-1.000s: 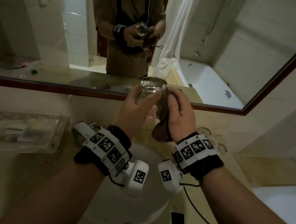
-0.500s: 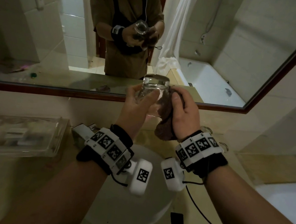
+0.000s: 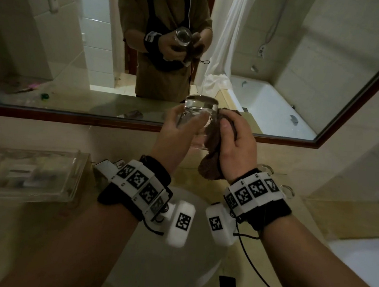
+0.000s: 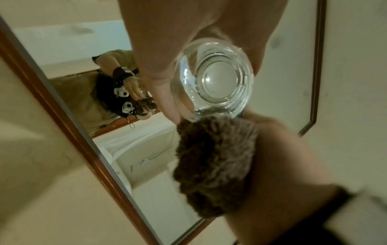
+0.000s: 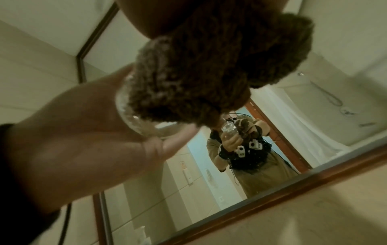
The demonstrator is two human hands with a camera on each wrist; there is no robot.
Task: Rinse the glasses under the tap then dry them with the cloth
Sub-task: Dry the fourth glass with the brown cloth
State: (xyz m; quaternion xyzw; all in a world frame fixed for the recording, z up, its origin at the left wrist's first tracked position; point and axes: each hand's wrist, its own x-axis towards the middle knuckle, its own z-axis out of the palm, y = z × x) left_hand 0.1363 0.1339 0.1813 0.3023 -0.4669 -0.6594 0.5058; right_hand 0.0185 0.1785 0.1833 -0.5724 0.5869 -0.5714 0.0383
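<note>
We noted the left hand [image 3: 180,133] gripped the glass [image 3: 200,111], seemingly base-up, above the sink [image 3: 171,258]; the right hand [image 3: 234,148] clutched the brown cloth [image 3: 209,166] against its side.

The glass [image 3: 199,118] sits a touch lower against the mirror [image 3: 286,60] than a second ago, its thick base now just over the frame's lower edge; the left hand [image 3: 179,137] has shifted its grip, the thumb laid further across the near wall; the right hand [image 3: 235,145] has slid the brown cloth [image 3: 211,150] higher up the glass's right side, a fold now showing by the base; both hands have drifted slightly rightward above the basin [image 3: 170,270].
</note>
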